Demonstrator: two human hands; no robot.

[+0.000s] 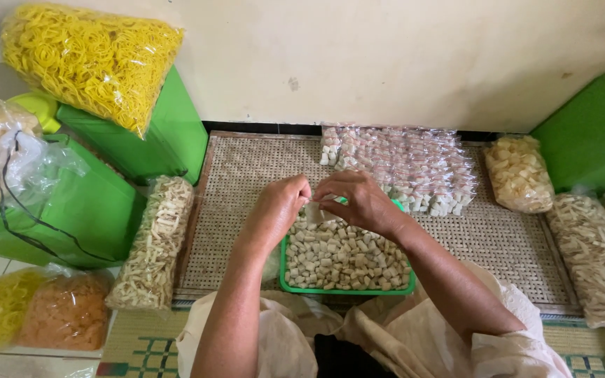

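Both hands meet directly above the far edge of the green tray (285, 269), which rests on the woven mat (246, 168) in front of the person. The left hand (278, 206) and the right hand (358, 199) face each other, fingertips almost touching, and pinch between them a small clear plastic bag (316, 212). The bag hangs between the two sets of fingertips, with its mouth held up at the fingers and its body pointing down toward the tray, so its long axis runs roughly vertical. The left thumb and forefinger are closed on the left edge of the bag; the right fingers are closed on the right edge and partly cover it. Whether the bag already holds anything cannot be told at this size. The pale snack pieces (348, 259) lie loose in the tray just below and slightly nearer the person than the fingers, so both hands are about equally near to them, the right hand lying more squarely over the pile. Beyond the hands, on the far part of the mat, lies a spread of small filled packets (404, 164). Larger bags of chips (155, 241) flank the mat on both sides.
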